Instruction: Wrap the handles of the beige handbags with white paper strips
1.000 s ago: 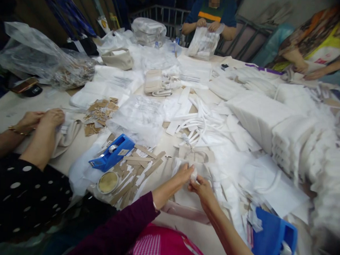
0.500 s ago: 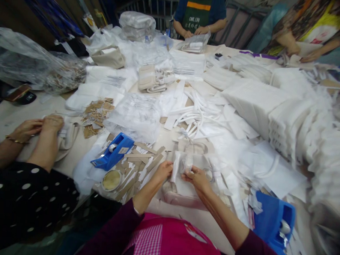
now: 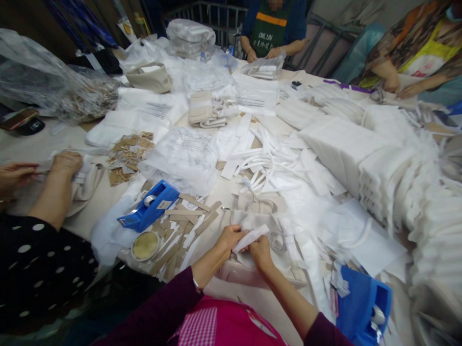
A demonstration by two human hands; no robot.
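Observation:
My left hand (image 3: 229, 240) and my right hand (image 3: 260, 252) are both closed on a white strip of thin wrapping material (image 3: 253, 236). The strip slants up to the right between them, and whatever lies inside or under it is hidden. Below my hands, a pale beige bag (image 3: 245, 273) lies flat on the table, with its looped handle part (image 3: 266, 204) towards the far side. Just right of my right hand is a coiled, wrapped strap (image 3: 277, 241), beside another white wrapped length (image 3: 289, 240).
Blue tape dispensers stand left (image 3: 150, 205) and right (image 3: 363, 306). Cardboard and paper strips (image 3: 188, 219) and a round tin (image 3: 145, 246) lie left. White foam sheets (image 3: 347, 147) are stacked right. A co-worker's hands (image 3: 65, 165) work at left; two people are across the table.
The strip, upright beside a clear-wrapped piece before, now slants between my hands. My hands have come closer together, the right one lower. The co-worker's left hand at left has moved away leftwards.

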